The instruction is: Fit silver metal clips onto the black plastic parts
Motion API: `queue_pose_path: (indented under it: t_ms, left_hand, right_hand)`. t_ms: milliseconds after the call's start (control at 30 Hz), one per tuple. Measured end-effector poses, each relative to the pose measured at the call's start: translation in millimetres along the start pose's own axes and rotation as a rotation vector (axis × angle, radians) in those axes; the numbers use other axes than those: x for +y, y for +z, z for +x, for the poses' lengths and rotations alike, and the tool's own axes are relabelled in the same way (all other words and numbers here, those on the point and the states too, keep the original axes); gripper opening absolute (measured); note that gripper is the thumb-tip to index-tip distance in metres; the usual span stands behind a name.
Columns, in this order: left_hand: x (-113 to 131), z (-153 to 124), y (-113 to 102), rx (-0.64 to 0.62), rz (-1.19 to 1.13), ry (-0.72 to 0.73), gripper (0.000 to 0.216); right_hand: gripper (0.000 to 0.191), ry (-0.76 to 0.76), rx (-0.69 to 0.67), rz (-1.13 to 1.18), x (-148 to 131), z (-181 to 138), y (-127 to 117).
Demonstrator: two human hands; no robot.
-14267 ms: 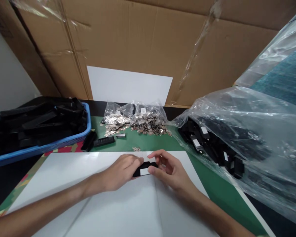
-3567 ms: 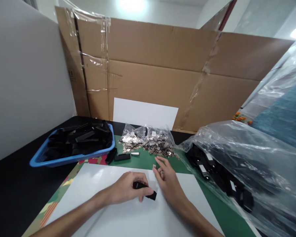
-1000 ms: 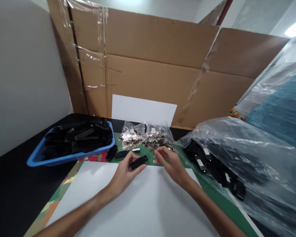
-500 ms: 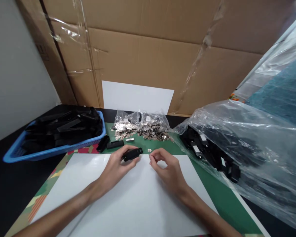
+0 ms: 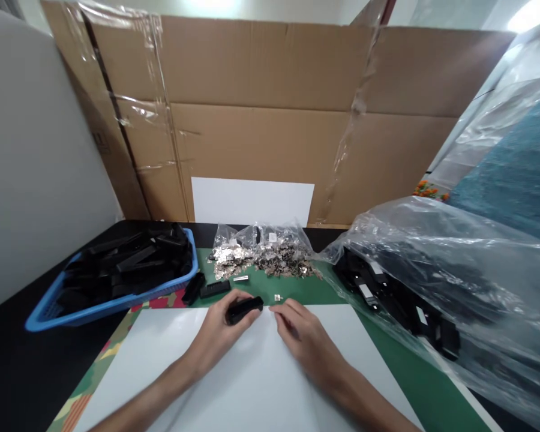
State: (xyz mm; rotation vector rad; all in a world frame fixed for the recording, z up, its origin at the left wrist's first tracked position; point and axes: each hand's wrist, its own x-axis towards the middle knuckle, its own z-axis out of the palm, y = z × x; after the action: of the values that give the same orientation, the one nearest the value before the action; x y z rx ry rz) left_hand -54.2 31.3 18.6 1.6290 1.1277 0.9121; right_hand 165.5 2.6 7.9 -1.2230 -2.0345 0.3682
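Observation:
My left hand (image 5: 220, 330) is closed around a small black plastic part (image 5: 244, 309), held just above the far edge of the white sheet (image 5: 234, 384). My right hand (image 5: 299, 333) rests on the sheet beside it, fingers curled, thumb and forefinger pinched together; whether anything is between them I cannot make out. A tiny metal piece (image 5: 277, 297) lies on the green mat (image 5: 297, 291) just beyond the right fingertips. Behind it is a pile of small metal pieces in clear bags (image 5: 263, 258).
A blue basket (image 5: 49, 309) full of black parts stands at the left. Loose black parts (image 5: 204, 289) lie next to it. A big clear plastic bag (image 5: 454, 282) with black parts fills the right. Cardboard walls (image 5: 270, 120) and a white card (image 5: 252, 201) close the back.
Over the last second my right hand has drawn back from the metal pile to the white sheet. The left hand keeps hold of the black part. The camera has tilted up.

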Motion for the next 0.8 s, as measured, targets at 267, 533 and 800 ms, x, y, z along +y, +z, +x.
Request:
queue_pose_path:
  t_ms: [267,533,800]
  left_hand:
    - [-1.3,4.0,2.4,0.017,0.003,-0.013,0.035]
    - [1.4,-1.2,1.5,0.089,0.079,0.093,0.022]
    - [-3.3,-12.3,6.3,0.097,0.363,0.367,0.021]
  right_hand:
    - [0.024,-0.192,-0.001,-0.188,0.1,2.6,6.3]
    - [0.015,0.007,0.031,0.116,-3.8,3.1,-0.6]
    - [0.022,0.361,0.177,0.671,-20.9,7.3,-4.8]
